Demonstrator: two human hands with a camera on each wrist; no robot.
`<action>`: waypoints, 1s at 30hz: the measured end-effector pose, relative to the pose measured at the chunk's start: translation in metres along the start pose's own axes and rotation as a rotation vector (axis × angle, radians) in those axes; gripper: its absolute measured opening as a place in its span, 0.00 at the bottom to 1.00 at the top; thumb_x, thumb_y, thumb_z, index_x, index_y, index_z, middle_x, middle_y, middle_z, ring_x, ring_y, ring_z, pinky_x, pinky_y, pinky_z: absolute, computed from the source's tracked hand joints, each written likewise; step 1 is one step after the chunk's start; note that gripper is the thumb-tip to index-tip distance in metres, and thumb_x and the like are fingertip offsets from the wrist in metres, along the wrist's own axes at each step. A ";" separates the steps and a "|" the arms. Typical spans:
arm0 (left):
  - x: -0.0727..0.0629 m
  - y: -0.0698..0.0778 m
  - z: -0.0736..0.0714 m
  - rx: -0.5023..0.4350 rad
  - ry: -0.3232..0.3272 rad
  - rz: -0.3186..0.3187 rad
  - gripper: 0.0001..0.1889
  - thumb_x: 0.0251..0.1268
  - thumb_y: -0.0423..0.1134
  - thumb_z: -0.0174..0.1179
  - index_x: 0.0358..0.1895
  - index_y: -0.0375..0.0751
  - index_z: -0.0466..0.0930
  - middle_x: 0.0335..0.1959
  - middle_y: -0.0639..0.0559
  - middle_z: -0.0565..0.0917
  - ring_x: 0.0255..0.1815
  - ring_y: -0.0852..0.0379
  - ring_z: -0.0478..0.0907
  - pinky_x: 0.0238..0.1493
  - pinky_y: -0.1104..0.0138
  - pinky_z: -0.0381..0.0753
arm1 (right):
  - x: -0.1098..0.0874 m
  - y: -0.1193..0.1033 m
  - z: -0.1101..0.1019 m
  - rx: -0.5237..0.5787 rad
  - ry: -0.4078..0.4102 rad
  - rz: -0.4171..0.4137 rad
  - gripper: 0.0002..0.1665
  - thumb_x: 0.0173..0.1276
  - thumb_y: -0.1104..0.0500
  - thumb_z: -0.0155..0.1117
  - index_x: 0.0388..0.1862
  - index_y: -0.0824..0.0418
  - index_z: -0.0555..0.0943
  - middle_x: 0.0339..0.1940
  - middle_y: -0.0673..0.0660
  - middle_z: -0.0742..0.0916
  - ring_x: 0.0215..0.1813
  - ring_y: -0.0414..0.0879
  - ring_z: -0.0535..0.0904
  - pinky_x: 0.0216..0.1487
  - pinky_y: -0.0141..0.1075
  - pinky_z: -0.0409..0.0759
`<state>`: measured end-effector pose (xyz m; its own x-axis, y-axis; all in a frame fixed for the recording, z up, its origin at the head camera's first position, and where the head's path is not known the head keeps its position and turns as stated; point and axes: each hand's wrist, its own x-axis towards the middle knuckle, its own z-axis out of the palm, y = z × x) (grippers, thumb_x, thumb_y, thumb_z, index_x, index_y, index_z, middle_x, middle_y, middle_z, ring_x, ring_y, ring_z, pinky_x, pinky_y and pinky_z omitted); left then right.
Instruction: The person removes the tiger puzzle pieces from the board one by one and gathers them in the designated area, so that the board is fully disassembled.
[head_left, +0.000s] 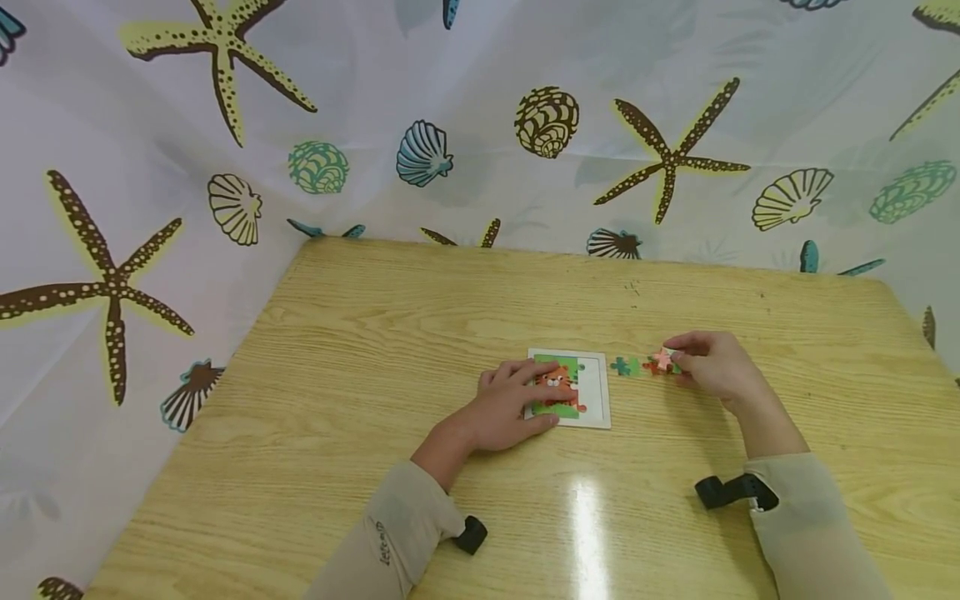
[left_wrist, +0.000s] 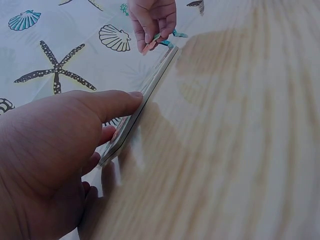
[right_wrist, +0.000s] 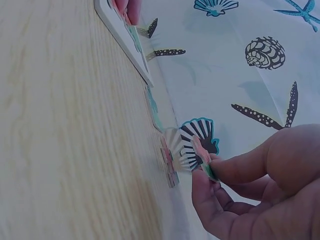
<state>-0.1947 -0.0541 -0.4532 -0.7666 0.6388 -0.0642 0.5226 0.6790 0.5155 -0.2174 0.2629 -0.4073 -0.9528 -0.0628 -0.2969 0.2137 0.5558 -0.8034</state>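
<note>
On the wood-grain surface (head_left: pixel 375 333), the left hand (head_left: pixel 510 408) lies with fingers spread over a puzzle, while the right hand (head_left: pixel 716 362) is narrowed in a pinch. Beneath the left hand, the white tray (head_left: pixel 597 392) contains a partly joined tiger picture (head_left: pixel 555 380), head away from the person; its bare strip faces the right hand. Loose pieces (head_left: pixel 624 366) lie between the hands. The pinched piece (head_left: pixel 663 359) tilts, pink part pointing away from the right fingertips, green beside them.
</note>
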 end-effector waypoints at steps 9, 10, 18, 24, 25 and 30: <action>0.000 0.001 0.000 0.005 0.001 -0.010 0.22 0.75 0.57 0.52 0.70 0.73 0.70 0.81 0.58 0.56 0.79 0.45 0.49 0.68 0.46 0.52 | 0.002 0.005 -0.002 -0.014 0.036 0.016 0.19 0.79 0.66 0.48 0.64 0.73 0.74 0.59 0.69 0.77 0.51 0.50 0.77 0.44 0.30 0.83; 0.000 0.001 -0.001 0.005 0.001 -0.010 0.22 0.75 0.57 0.52 0.70 0.73 0.70 0.81 0.58 0.56 0.78 0.45 0.50 0.68 0.46 0.52 | 0.002 0.006 -0.003 -0.019 0.034 0.017 0.19 0.79 0.66 0.48 0.63 0.74 0.74 0.59 0.69 0.77 0.51 0.50 0.77 0.44 0.30 0.83; 0.000 0.001 -0.001 0.004 0.002 -0.008 0.22 0.76 0.56 0.52 0.70 0.72 0.71 0.81 0.57 0.56 0.78 0.45 0.50 0.67 0.46 0.53 | 0.001 0.008 -0.006 -0.135 0.090 0.043 0.20 0.78 0.65 0.46 0.61 0.72 0.77 0.59 0.71 0.75 0.45 0.53 0.70 0.37 0.36 0.71; -0.001 0.000 0.000 0.003 0.007 -0.007 0.22 0.75 0.56 0.52 0.70 0.72 0.71 0.81 0.58 0.56 0.77 0.46 0.51 0.67 0.45 0.52 | 0.002 0.010 -0.005 -0.148 0.122 0.075 0.20 0.78 0.65 0.44 0.61 0.72 0.77 0.59 0.72 0.74 0.47 0.55 0.68 0.38 0.38 0.68; -0.001 0.000 0.000 0.004 0.006 -0.008 0.22 0.75 0.56 0.52 0.70 0.72 0.71 0.81 0.58 0.56 0.77 0.46 0.51 0.67 0.45 0.52 | 0.002 0.011 -0.005 -0.148 0.122 0.076 0.20 0.78 0.65 0.44 0.61 0.72 0.77 0.59 0.72 0.74 0.48 0.55 0.68 0.38 0.38 0.68; 0.000 -0.001 0.001 0.011 0.002 -0.013 0.22 0.75 0.57 0.52 0.70 0.73 0.70 0.81 0.59 0.56 0.78 0.46 0.50 0.68 0.46 0.52 | 0.003 0.014 -0.007 -0.147 0.118 0.075 0.20 0.78 0.66 0.45 0.60 0.73 0.77 0.61 0.74 0.73 0.49 0.56 0.68 0.37 0.37 0.68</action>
<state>-0.1948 -0.0536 -0.4547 -0.7739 0.6296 -0.0690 0.5169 0.6907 0.5057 -0.2185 0.2759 -0.4159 -0.9558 0.0760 -0.2840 0.2598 0.6706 -0.6948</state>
